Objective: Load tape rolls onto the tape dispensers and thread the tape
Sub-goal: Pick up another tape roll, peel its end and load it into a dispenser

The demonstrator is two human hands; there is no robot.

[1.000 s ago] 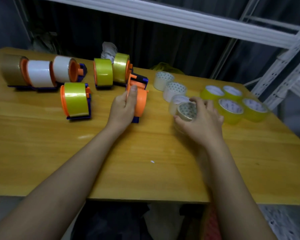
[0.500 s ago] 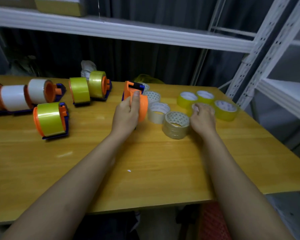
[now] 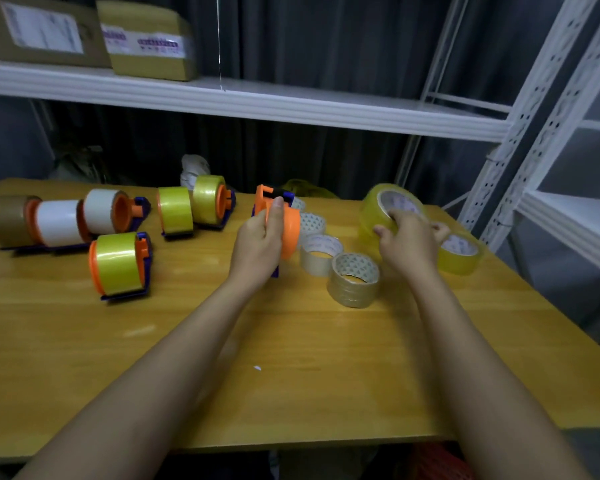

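Wooden tabletop [image 3: 291,358] under white shelving: my left hand [image 3: 258,244] grips the empty orange dispenser [image 3: 284,226], while my right hand [image 3: 409,240] tilts up a yellow tape roll [image 3: 378,206], fingers hooked into its core. It looks light, rigid and slick-sided, so I judge core and rim the surest hold.

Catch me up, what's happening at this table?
A person is loading tape dispensers. The left hand grips an empty orange dispenser on the wooden table. The right hand holds a yellow tape roll tilted up off the table, fingers hooked into its core. Six loaded dispensers sit to the left. Several spare rolls lie flat near the hands. The held roll is not yet on the dispenser.
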